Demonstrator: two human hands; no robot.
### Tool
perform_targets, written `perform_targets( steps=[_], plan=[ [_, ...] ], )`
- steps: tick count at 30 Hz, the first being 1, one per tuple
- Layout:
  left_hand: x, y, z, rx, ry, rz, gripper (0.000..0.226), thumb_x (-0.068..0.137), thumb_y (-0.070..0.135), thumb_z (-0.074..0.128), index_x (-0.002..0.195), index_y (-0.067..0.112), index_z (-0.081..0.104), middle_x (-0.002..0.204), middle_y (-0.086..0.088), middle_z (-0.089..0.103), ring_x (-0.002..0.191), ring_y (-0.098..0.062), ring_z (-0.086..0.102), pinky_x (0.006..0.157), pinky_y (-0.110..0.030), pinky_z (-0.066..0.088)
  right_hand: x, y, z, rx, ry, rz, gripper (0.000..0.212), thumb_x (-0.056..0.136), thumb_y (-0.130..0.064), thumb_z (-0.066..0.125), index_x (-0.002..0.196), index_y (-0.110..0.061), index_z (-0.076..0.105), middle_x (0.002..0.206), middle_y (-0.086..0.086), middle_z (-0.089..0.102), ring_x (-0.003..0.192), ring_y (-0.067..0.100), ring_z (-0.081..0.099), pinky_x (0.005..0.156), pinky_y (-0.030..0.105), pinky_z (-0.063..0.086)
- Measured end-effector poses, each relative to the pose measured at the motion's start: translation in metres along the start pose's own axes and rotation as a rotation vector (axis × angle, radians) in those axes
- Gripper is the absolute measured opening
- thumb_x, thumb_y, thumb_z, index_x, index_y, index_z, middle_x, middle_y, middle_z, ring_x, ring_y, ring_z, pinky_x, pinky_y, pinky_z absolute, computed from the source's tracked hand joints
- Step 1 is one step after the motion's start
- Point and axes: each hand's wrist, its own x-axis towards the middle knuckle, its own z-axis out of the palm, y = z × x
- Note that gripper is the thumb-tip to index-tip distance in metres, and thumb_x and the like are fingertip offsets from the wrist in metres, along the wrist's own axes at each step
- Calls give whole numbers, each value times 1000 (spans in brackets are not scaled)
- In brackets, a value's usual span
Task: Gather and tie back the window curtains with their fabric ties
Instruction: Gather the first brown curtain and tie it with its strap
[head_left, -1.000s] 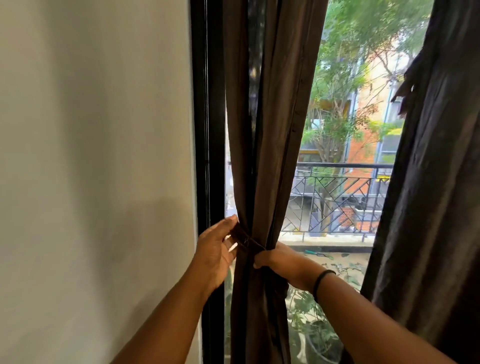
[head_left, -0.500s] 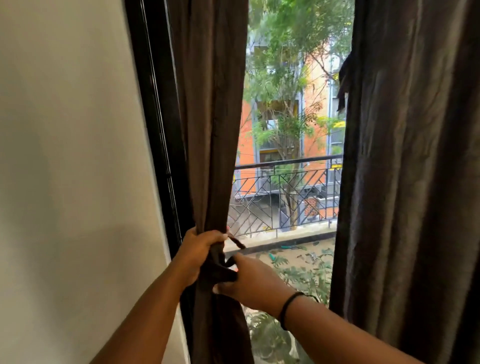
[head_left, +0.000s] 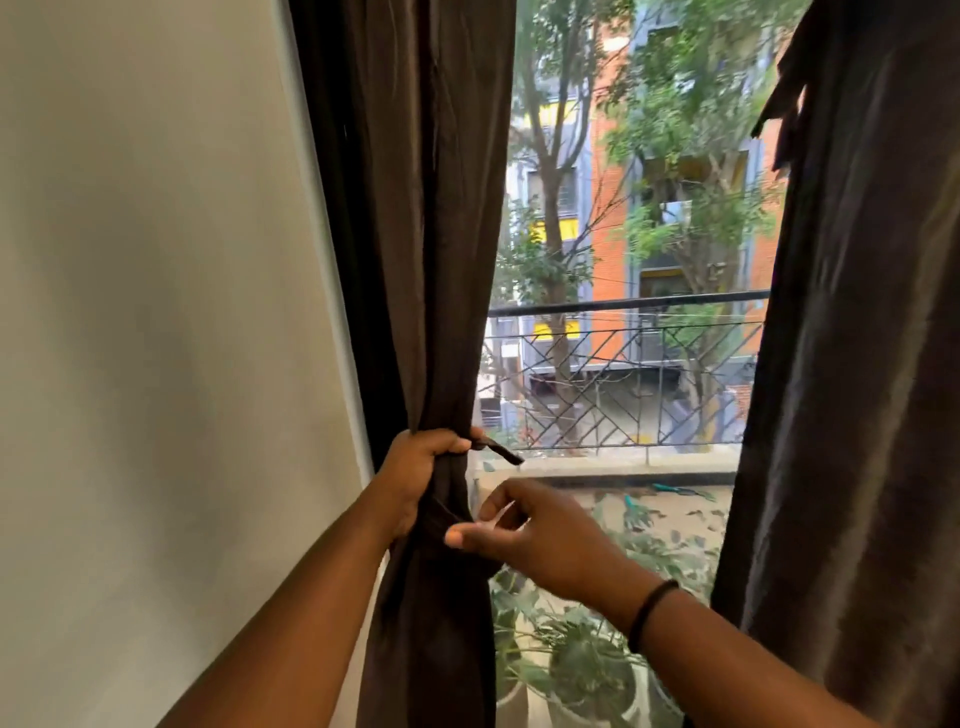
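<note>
**Curtain gathered at the window's left edge**

Head view: A person's left hand wraps its fingers round the bunched left curtain, squeezing the dark brown cloth into a narrow waist just beside the pale wall. A short end of the fabric tie sticks out from under the fingertips, pointing right. The right hand, a black band on its wrist, hovers just beside the gathered cloth with thumb and fingers slightly parted; whether the thumb tip touches the curtain cannot be told. The right curtain hangs loose and well apart. Between them, a metal balcony railing, trees and an orange building show through the glass; potted plants stand below.
</note>
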Motion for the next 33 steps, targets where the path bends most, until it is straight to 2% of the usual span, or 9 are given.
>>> perform_targets(
  steps=[3, 6, 9, 14, 18, 22, 27, 31, 33],
  plan=[
    [-7, -2, 21, 38, 51, 31, 23, 81, -5, 52, 89, 1, 73, 88, -11, 73, 78, -14, 69, 84, -30, 51, 3, 9, 7, -192, -37, -27, 47, 62, -71, 67, 87, -32, 56, 87, -11, 64, 81, 10, 60, 63, 24, 44],
    [-13, -2, 28, 59, 95, 32, 24, 82, -7, 52, 94, -2, 72, 96, -15, 72, 87, -18, 68, 92, -34, 50, 12, 23, -4, -129, -53, -103, 12, 81, -39, 66, 77, -29, 60, 68, -11, 56, 65, 9, 55, 58, 24, 42],
    [-18, -1, 25, 64, 102, 11, 26, 80, -5, 52, 89, 4, 75, 93, -12, 74, 91, -23, 67, 93, -40, 49, 21, 33, -33, -105, -25, -196, 11, 85, -35, 63, 89, -27, 70, 63, -11, 57, 58, 6, 52, 62, 27, 45],
    [-29, 6, 27, 57, -78, -79, 39, 83, -7, 44, 70, 7, 77, 79, -7, 72, 75, -16, 69, 74, -24, 55, 42, 32, -65, -269, 140, -350, 12, 85, -32, 63, 92, -33, 73, 86, -10, 60, 90, 16, 51, 85, 30, 42],
    [-34, 5, 21, 19, -136, -76, 24, 68, 5, 53, 73, 6, 77, 80, -9, 70, 78, -18, 66, 81, -28, 51, 47, 31, -64, -25, -77, -264, 3, 79, -25, 73, 80, -28, 72, 108, 1, 64, 110, 16, 55, 97, 30, 37],
    [-33, 5, 7, -7, -199, -137, 25, 63, 8, 54, 73, 8, 77, 80, -9, 71, 80, -21, 65, 82, -31, 50, 37, 30, -60, 381, -358, -102, 8, 83, -17, 70, 78, -17, 64, 80, 5, 68, 80, 22, 65, 87, 45, 52],
    [-33, 7, -6, -43, -215, -173, 26, 62, 9, 56, 76, 8, 77, 83, -10, 70, 84, -23, 64, 87, -32, 47, 29, 12, -41, 688, -388, -18, 19, 87, 0, 61, 77, -12, 50, 68, 5, 66, 66, 24, 65, 79, 48, 53],
    [-37, 10, -17, 16, -246, -105, 45, 66, 19, 70, 109, 7, 70, 104, -14, 69, 98, -27, 64, 90, -35, 49, 25, -8, -30, 829, -341, 51, 19, 87, 5, 57, 76, -7, 49, 65, 9, 59, 59, 20, 62, 75, 47, 57],
    [-40, 8, -15, 121, -98, 27, 66, 70, 24, 80, 128, 11, 51, 112, -2, 63, 99, -16, 64, 86, -27, 53, 24, -17, -22, 847, -282, 73, 20, 88, 7, 54, 75, -6, 46, 55, 6, 55, 52, 16, 59, 81, 48, 55]
  ],
)
